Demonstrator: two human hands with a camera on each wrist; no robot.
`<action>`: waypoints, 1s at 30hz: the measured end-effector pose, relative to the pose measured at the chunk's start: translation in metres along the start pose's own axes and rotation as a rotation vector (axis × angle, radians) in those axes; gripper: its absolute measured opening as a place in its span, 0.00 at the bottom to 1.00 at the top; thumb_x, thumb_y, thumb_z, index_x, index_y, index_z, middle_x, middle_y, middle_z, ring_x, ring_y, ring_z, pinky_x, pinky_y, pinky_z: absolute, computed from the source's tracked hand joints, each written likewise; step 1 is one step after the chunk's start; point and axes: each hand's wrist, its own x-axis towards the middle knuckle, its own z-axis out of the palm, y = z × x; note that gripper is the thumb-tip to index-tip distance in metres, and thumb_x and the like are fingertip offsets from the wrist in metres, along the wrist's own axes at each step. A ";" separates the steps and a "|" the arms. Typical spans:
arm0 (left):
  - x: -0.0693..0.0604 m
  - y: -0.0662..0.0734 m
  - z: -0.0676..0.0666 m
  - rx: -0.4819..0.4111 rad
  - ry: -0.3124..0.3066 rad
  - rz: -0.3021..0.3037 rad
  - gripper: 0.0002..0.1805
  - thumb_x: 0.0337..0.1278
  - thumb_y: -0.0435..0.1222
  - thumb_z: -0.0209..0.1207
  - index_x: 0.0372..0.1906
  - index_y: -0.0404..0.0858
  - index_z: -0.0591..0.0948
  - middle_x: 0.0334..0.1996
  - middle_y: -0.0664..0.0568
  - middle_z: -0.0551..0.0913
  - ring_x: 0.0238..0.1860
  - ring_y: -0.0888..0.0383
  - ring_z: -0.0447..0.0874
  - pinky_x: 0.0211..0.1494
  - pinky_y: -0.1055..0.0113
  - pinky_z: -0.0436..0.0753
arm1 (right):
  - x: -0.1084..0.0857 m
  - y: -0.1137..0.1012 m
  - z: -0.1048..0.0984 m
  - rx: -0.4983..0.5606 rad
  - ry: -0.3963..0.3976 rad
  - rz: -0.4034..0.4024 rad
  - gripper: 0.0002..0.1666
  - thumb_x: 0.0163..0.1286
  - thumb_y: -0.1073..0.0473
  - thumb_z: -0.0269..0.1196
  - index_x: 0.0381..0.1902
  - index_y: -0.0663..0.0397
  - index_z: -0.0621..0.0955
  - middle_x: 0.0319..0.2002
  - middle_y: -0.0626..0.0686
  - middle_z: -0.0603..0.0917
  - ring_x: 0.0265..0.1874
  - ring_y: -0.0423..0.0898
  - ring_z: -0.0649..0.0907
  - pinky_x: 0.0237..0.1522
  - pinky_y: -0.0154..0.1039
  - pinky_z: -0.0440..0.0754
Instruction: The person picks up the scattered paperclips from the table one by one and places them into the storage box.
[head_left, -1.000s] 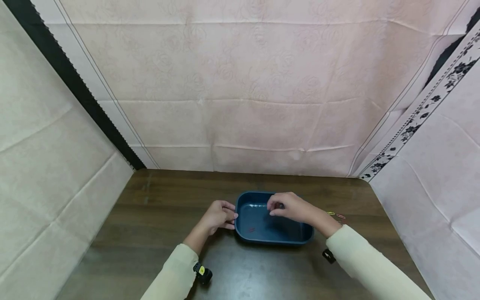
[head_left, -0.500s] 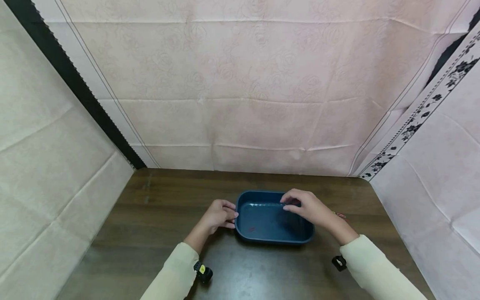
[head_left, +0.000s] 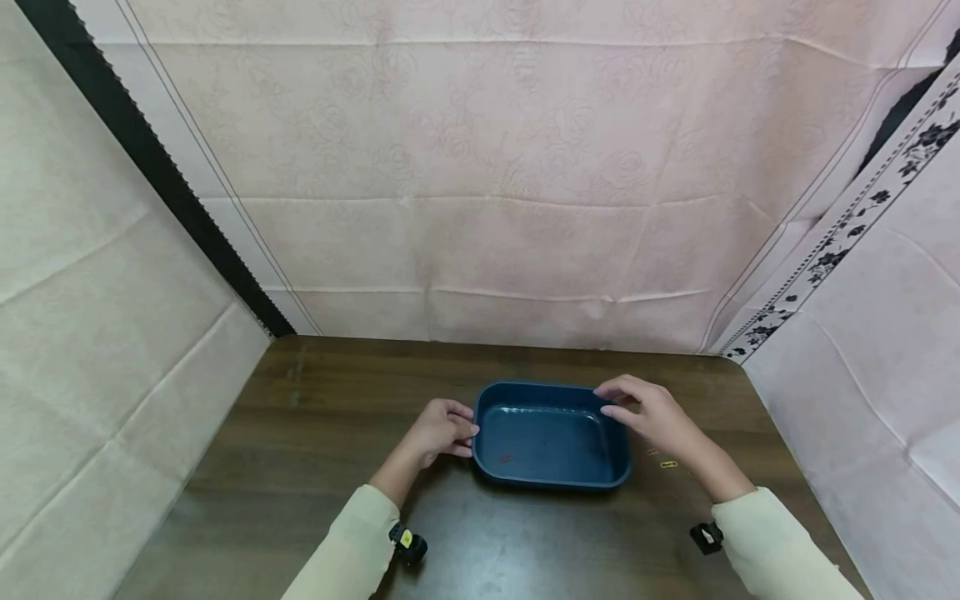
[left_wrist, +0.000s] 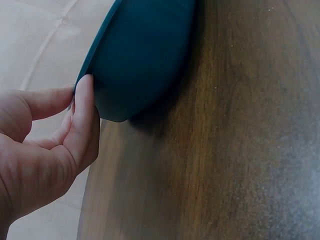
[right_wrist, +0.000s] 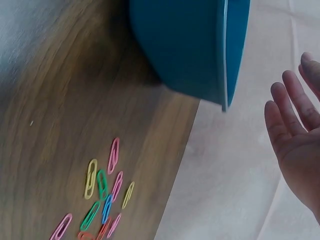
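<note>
A dark blue plastic tray (head_left: 551,483) rests on the wooden table, a small reddish paper clip (head_left: 505,458) lying inside it. At its left end my left hand (head_left: 444,429) pinches the rim; the left wrist view shows the fingertips (left_wrist: 86,86) against the wall. My right hand (head_left: 647,407) hovers at the tray's far right corner, fingers loosely bent and apart, nothing between them. Several coloured paper clips (right_wrist: 102,185) in pink, yellow, green, blue and red lie loose on the table right of the tray; in the head view the right forearm hides most of them.
The brown table (head_left: 375,375) ends at a pale cloth backdrop (head_left: 480,250), with cloth panels (head_left: 885,375) on both sides. A small black camera (head_left: 408,546) sits on the left wrist and another camera (head_left: 707,537) on the right.
My right hand has moved right, from over the middle of the tray to its right rim, its fingers spreading. The left hand stays at the left rim. A yellow paper clip shows beside the forearm.
</note>
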 end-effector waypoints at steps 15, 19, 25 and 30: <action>0.000 0.000 0.001 -0.001 0.010 -0.002 0.16 0.71 0.28 0.60 0.58 0.26 0.76 0.44 0.33 0.83 0.32 0.53 0.86 0.40 0.59 0.93 | -0.027 0.041 -0.018 -0.032 0.024 0.181 0.17 0.75 0.56 0.66 0.59 0.45 0.83 0.56 0.51 0.86 0.48 0.49 0.87 0.47 0.33 0.87; 0.000 -0.001 0.001 -0.002 0.007 0.005 0.16 0.71 0.28 0.60 0.58 0.26 0.75 0.41 0.37 0.82 0.33 0.54 0.86 0.40 0.59 0.93 | -0.034 0.049 -0.022 -0.053 0.016 0.231 0.18 0.76 0.56 0.65 0.61 0.46 0.83 0.57 0.54 0.86 0.49 0.51 0.87 0.48 0.39 0.88; 0.000 -0.001 0.000 -0.006 -0.001 0.010 0.17 0.71 0.28 0.60 0.59 0.25 0.75 0.41 0.36 0.83 0.32 0.54 0.85 0.40 0.60 0.93 | -0.041 0.062 -0.026 -0.087 0.035 0.268 0.17 0.75 0.57 0.65 0.60 0.48 0.83 0.57 0.56 0.86 0.50 0.54 0.87 0.51 0.52 0.88; 0.000 -0.002 0.000 -0.010 -0.007 0.014 0.18 0.71 0.27 0.60 0.60 0.24 0.74 0.41 0.37 0.83 0.33 0.54 0.85 0.39 0.60 0.93 | -0.045 0.074 -0.028 -0.127 0.038 0.268 0.17 0.75 0.57 0.66 0.60 0.52 0.84 0.57 0.57 0.86 0.49 0.55 0.87 0.49 0.48 0.88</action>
